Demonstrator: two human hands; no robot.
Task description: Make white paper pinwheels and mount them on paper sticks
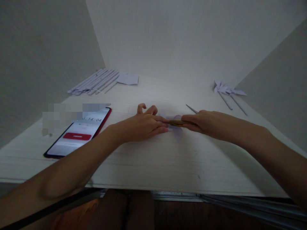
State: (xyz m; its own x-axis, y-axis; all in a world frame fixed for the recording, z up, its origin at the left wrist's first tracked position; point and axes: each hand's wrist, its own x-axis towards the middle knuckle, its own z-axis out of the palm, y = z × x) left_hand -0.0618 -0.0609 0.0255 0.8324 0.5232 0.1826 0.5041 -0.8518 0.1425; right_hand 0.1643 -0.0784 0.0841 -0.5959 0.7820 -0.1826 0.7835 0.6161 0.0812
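Note:
Over the middle of the table, my left hand (144, 126) pinches a small piece of white paper (177, 132) between thumb and index finger, its other fingers curled up. My right hand (200, 123) is closed on a flat, narrow yellow-brown tool (176, 122), whose exact kind I cannot make out. The tool's tip meets the left fingertips, with the paper behind and below it. Just beyond my right hand, a thin grey pointed thing (191, 108) sticks out, its near end hidden by the hand.
A red-edged phone (78, 135) showing a timer lies on the left of the white table (148, 166). Rolled paper sticks (96, 82) and a folded paper (129, 79) lie at the back left. Paper pinwheel-like shapes on sticks (226, 88) lie at the back right. Pale walls enclose the table.

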